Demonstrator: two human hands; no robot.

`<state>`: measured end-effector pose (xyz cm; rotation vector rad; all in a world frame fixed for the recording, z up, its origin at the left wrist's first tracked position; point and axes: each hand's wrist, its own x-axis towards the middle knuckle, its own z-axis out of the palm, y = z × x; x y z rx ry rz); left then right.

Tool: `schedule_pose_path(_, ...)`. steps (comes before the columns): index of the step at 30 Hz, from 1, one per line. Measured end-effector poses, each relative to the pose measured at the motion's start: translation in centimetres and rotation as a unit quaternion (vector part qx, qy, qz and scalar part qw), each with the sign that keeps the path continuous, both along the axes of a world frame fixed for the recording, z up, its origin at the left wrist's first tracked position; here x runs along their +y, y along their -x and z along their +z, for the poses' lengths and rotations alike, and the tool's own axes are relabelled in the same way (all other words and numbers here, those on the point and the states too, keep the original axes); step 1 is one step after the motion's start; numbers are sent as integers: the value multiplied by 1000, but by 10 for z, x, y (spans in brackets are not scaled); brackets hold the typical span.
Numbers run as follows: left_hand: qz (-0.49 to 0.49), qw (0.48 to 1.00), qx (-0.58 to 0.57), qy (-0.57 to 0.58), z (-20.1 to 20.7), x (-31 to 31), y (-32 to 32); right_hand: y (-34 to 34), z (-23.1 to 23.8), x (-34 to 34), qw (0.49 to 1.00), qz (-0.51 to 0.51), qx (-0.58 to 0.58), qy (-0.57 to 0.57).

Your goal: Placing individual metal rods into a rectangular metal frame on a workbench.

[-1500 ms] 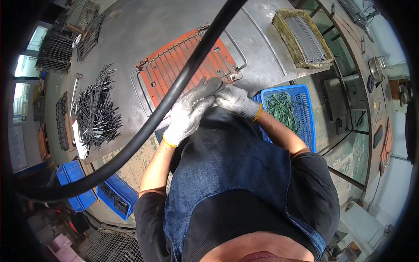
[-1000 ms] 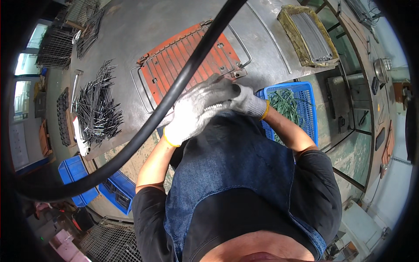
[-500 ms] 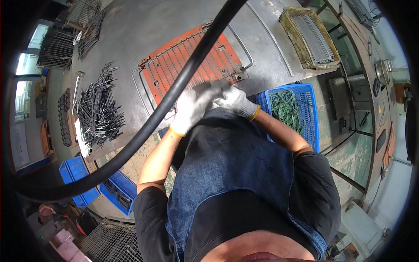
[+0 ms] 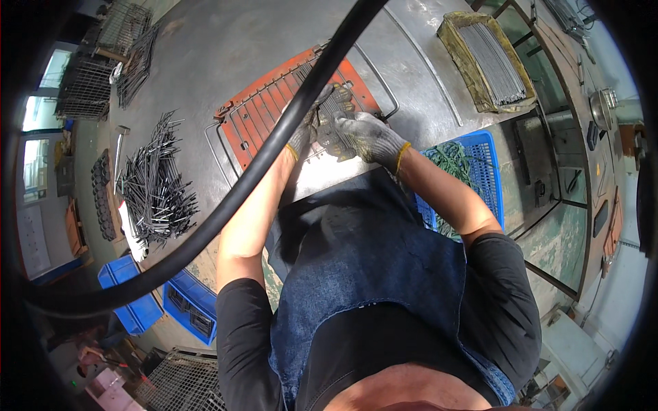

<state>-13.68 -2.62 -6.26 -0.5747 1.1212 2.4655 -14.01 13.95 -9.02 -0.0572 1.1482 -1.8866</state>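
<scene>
Both my hands wear stained grey-white gloves with yellow cuffs, close together over an orange-red jig plate (image 4: 274,75). A wire frame (image 4: 376,73) with parallel thin rods lies on the plate. My left hand (image 4: 306,129), partly hidden by a black cable, curls around what looks like a small bundle of thin metal rods (image 4: 332,108). Pressed against the near end of that bundle is my right hand (image 4: 367,139), fingers bent and closed. The fingers overlap, so the bundle's ends are hidden.
A black cable (image 4: 233,195) crosses the view. A pile of dark metal rods (image 4: 157,185) and a hammer (image 4: 121,144) lie left on the steel table (image 4: 212,41). Right are a yellowish box of rods (image 4: 449,34) and a blue basket with green strips (image 4: 490,178). Blue bins (image 4: 188,325) stand lower left.
Both hands have moved forward from the plate's near edge to over its middle right. The left hand has turned, so its stained palm side and fingers now show.
</scene>
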Motion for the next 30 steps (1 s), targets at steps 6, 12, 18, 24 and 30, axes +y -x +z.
schedule_pose_path(6, -34, 988, -25, 147, -8, -35, 10, 13, 9, -8, 997, -15, -47, 56)
schedule_pose_path(12, -232, 806, 25, 544, -28, -45, 41, 21, -10, -9, 996, -3, -74, 42)
schedule_pose_path(18, -236, 375, 82, 893, 33, 1, 18, 12, 3, -15, 988, -18, -121, 91)
schedule_pose_path(24, -65, 331, 426, 839, -38, -17, 23, 10, 64, 8, 722, 108, 500, -466)
schedule_pose_path(30, -83, 372, 358, 852, -18, 4, 15, 40, 79, 67, 601, -18, 658, -453)
